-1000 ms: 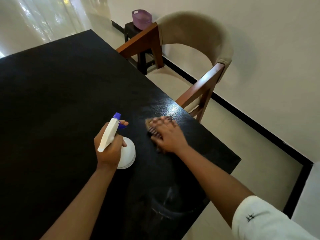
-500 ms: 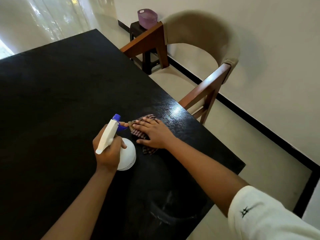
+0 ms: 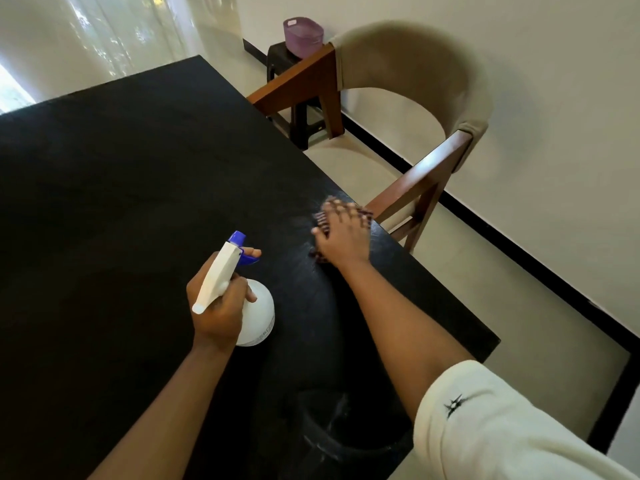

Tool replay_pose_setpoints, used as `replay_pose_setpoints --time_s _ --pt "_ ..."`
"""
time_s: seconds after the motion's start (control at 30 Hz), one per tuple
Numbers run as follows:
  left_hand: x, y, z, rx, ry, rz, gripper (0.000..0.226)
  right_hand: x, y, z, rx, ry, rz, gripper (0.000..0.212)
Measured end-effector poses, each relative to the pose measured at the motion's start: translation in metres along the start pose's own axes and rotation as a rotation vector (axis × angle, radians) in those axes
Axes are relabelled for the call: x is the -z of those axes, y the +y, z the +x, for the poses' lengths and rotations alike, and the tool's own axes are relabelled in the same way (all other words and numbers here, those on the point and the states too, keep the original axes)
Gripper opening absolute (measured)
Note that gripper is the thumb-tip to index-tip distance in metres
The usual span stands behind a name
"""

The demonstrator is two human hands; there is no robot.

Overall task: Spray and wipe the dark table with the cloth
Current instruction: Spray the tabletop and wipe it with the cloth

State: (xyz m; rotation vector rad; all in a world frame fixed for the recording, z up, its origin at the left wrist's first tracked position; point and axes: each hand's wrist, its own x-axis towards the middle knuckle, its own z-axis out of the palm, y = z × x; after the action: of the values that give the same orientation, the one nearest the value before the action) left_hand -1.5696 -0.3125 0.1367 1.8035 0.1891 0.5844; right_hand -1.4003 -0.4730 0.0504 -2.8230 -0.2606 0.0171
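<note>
The dark table (image 3: 121, 202) fills the left and middle of the view. My left hand (image 3: 218, 306) grips a white spray bottle (image 3: 258, 317) with a blue nozzle, held just above the tabletop, nozzle pointing away from me. My right hand (image 3: 343, 237) lies flat, fingers spread, pressing a dark checked cloth (image 3: 320, 218) onto the table near its right edge. Most of the cloth is hidden under the hand and blurred. A wet sheen shows on the surface around it.
A wooden chair (image 3: 415, 109) with a beige padded back stands right beside the table's right edge. Behind it a dark stool (image 3: 294, 109) carries a purple basket (image 3: 303, 32). A pale wall with a black skirting runs along the right.
My right hand has slid the cloth from beside the spray bottle out to the right and away, close to the table edge. The left hand and bottle stay almost still.
</note>
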Motion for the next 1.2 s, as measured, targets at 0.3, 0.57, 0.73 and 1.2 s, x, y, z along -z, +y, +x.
replay_pose_setpoints --time_s 0.3,0.57,0.73,1.2 --pt "-0.007 -0.003 0.006 0.076 0.02 0.038 0.019 0.0 0.009 0.005 0.279 -0.084 -0.011 0.062" --pt "-0.004 0.002 0.005 0.096 0.016 0.053 0.021 0.01 0.041 -0.075 -0.065 -0.003 -0.036 0.065" --pt "-0.003 0.006 0.005 0.127 0.016 0.051 0.026 -0.007 0.009 -0.144 0.433 -0.116 -0.028 0.063" --pt "-0.003 0.015 0.0 0.231 0.053 0.014 0.029 0.016 0.056 -0.134 -0.057 0.0 -0.015 0.068"
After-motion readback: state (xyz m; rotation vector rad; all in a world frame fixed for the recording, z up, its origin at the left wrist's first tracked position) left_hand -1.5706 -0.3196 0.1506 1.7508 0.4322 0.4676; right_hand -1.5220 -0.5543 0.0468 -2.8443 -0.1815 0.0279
